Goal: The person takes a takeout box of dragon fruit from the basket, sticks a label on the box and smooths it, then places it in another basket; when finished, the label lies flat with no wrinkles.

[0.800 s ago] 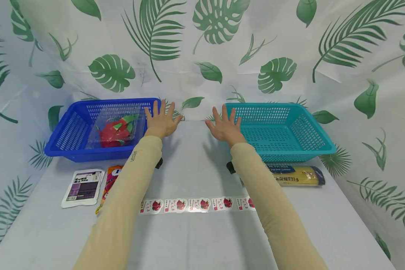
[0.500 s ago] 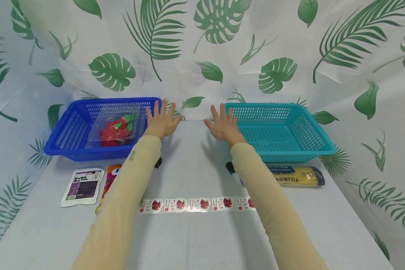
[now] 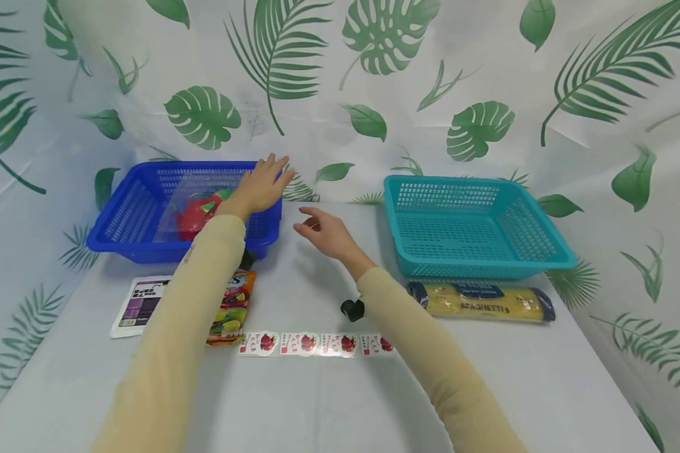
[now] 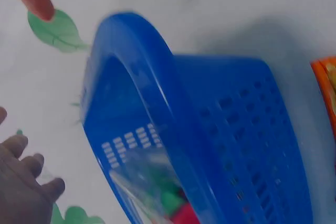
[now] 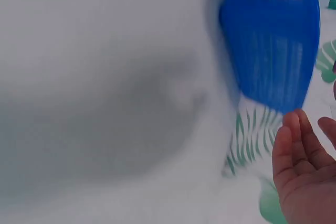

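Note:
My left hand (image 3: 260, 187) hovers over the right end of a blue plastic basket (image 3: 266, 229), fingers spread and nothing in them. Inside that basket lies a clear plastic package (image 3: 170, 217) with a red and green dragon-fruit-like item (image 3: 192, 217). To the basket's right, my right hand (image 3: 330, 236) hangs above the table, its fingers loosely bent and holding nothing. The right wrist view shows the blue basket beyond the right hand (image 5: 307, 177). In the left wrist view, the basket's rim (image 4: 157, 87) is close to the camera.
A teal basket (image 3: 405, 251) stands at the right, with a spaghetti pack (image 3: 481, 302) in front. Before the blue basket lie a white and purple packet (image 3: 138, 305) and a colourful snack bag (image 3: 232, 308). A strip of dragon-fruit stickers (image 3: 317, 344) crosses the table.
My left hand has moved left over the blue basket. The right hand has swung left, away from the teal basket, and its spread fingers have bent. The head view has shifted slightly.

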{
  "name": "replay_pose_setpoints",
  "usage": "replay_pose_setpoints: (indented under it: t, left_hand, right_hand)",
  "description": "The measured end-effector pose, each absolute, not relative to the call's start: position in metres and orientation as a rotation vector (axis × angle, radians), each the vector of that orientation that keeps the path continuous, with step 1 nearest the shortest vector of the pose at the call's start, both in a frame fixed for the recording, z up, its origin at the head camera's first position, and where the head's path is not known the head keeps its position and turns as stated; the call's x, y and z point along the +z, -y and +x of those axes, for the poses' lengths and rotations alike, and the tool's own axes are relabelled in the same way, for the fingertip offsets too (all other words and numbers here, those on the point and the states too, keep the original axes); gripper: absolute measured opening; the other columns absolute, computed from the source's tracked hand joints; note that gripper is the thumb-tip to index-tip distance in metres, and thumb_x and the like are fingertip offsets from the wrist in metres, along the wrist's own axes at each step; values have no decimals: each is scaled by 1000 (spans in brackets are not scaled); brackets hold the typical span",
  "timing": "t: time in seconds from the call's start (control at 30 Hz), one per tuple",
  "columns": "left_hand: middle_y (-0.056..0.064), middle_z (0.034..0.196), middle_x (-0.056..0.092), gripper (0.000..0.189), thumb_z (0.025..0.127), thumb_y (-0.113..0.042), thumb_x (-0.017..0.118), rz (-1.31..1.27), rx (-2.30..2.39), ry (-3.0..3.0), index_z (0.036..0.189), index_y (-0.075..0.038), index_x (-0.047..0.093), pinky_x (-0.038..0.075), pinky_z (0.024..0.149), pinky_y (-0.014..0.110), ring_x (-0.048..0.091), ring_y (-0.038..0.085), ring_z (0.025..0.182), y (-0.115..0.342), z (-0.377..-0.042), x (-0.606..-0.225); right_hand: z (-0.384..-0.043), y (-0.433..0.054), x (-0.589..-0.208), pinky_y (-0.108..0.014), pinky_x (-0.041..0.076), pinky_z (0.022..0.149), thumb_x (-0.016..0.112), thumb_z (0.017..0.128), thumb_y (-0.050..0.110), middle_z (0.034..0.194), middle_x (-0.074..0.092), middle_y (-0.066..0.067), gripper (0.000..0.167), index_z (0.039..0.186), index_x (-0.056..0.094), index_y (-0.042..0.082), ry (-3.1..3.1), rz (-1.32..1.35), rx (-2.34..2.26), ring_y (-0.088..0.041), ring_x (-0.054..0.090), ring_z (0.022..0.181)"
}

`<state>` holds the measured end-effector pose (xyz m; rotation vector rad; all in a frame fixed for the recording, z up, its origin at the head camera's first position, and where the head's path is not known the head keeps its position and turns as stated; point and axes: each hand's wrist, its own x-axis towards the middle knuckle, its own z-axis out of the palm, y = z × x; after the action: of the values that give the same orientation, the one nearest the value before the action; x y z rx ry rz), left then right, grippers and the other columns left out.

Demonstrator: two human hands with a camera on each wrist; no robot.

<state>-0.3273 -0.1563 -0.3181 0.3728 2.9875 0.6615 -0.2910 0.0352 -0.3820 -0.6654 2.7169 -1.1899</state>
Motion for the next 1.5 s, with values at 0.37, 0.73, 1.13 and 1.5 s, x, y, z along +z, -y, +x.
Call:
replay_pose_setpoints:
  t: [0.37,0.73,1.13,1.5]
  left_hand:
    - [17,156,30,54,103,-30,47,353,859,-2965,151,-8,36,18,116,54,22,36,145,195,-323,-320]
    - [25,150,35,51,102,-29,49,-21,995,-2925,149,-10,40,31,105,62,43,47,125,278,-300,-326]
    - [32,155,14,67,101,-42,48,-313,1164,-2667,156,-14,23,21,105,72,16,56,138,332,-276,-350]
    - [33,152,23,79,95,-49,58,-270,1264,-2617,156,-12,22,32,105,64,37,53,129,326,-280,-361]
  right_hand:
    - [-276,4,-396,-30,53,87,58,100,28,124,63,-8,45,143,51,16,-2502,-490,-1542,-20,60,108]
    - [-273,11,-396,-28,53,85,59,99,27,124,61,-4,42,140,56,18,-2470,-402,-1584,-17,62,104]
    - [-273,13,-397,-27,53,84,59,99,28,125,61,-3,41,139,56,19,-2457,-371,-1590,-15,62,102]
    - [-273,17,-398,-28,54,82,59,99,27,123,61,-2,40,139,57,20,-2427,-373,-1604,-14,62,99]
